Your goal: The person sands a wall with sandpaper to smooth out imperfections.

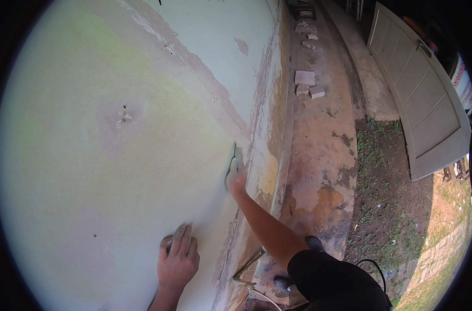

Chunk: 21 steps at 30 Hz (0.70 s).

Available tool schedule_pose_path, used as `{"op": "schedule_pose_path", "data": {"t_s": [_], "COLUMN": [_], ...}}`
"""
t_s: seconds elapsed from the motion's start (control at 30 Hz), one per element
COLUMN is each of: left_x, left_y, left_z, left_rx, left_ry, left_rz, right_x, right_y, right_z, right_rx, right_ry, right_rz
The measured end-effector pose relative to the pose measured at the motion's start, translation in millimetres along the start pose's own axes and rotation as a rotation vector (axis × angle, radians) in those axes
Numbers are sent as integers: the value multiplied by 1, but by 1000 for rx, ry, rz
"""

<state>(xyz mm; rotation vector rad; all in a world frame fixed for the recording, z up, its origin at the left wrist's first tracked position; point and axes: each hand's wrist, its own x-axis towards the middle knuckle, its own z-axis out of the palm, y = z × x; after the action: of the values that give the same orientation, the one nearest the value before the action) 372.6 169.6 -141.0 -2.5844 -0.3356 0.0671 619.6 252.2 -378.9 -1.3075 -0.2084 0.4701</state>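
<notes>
Clamps a thin dark blade-like tool (234,150) in the right grip (236,177), holding it up to the pale wall (142,173) just left of the flaking strip (267,116) along the foot. Rests the left grip (178,257) nearer and farther left on the same wall, fingers close together; hard to say from this angle whether pinching something or only leaning. Looks to be in the midst of working the tool over the wall face. Seems to call next for a flat edge, even pressure and care beside the flaking strip, with the left grip as a brace. Farther out, shows a brass-coloured tap (246,284) near and to the right, a stained path (318,145) running far along the wall, pale blocks (305,78) on its far stretch, green weeds (383,207) to the right, and a tilted off-white panelled door (422,103) at far right.
</notes>
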Motion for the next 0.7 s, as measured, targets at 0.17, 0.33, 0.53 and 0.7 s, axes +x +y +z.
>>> {"op": "schedule_pose_path", "data": {"t_s": [0.17, 0.33, 0.53, 0.7], "left_x": [10, 51, 84, 82], "left_y": [-4, -2, 1, -2], "left_z": [4, 4, 16, 19], "left_rx": [-7, 23, 22, -23], "left_ry": [-42, -62, -36, -49], "left_rz": [-15, 9, -1, -76], "right_x": [-153, -60, 46, -114], "right_y": [2, 39, 33, 1], "right_z": [9, -4, -26, -3], "right_rx": [-35, -112, -33, -7], "right_ry": [-220, -54, -58, -175], "right_rz": [-298, -416, 158, -170]}}
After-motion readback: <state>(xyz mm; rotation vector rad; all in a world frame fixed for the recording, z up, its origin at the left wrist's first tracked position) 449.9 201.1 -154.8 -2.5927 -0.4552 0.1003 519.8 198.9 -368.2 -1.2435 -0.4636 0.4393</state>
